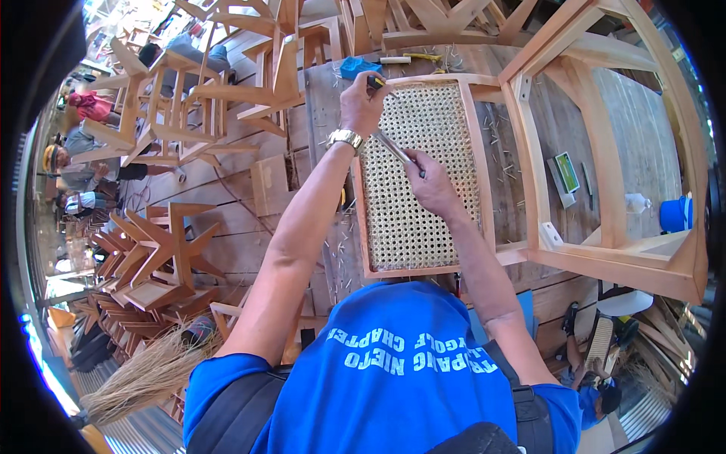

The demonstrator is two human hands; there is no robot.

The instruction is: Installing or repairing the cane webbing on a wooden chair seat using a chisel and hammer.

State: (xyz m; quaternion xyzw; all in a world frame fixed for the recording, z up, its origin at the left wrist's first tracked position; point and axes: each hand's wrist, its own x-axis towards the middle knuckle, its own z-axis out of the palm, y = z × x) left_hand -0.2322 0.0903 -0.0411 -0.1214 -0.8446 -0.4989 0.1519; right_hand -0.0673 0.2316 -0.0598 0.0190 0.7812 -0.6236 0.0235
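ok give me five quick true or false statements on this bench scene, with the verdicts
1. The right hand holds a metal tool. True.
2. The wristwatch is on the right wrist. False: it is on the left wrist.
3. The woven panel is set within a wooden frame. True.
4. The blue container is left of the woven panel in the picture. False: it is well to the right of it.
5. The left hand is near the upper left corner of the wooden frame. True.
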